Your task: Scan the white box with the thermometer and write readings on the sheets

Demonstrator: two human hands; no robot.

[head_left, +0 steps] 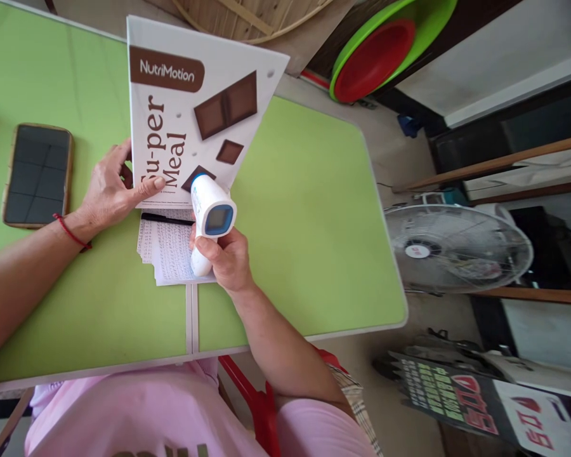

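My left hand (118, 184) grips the lower left corner of a white box (171, 152) printed "NutriMotion Su-per Meal" with chocolate pieces, the thumb on its front face. The box stands tilted above the green table. In my right hand (231, 257) is a white infrared thermometer (204, 209) with a blue-framed screen turned toward me. Its head overlaps the box's lower right part; whether the two touch I cannot tell. Beneath lie sheets of paper (171, 254) covered in small writing, with a black pen (166, 219) across them, partly hidden by the thermometer.
A phone (38, 174) in a case lies left of my left hand on the green table (314, 222). Past the table's right edge stands a fan (416, 249). Green and red basins (375, 60) are beyond the far corner, and a printed sign (457, 393) is at lower right.
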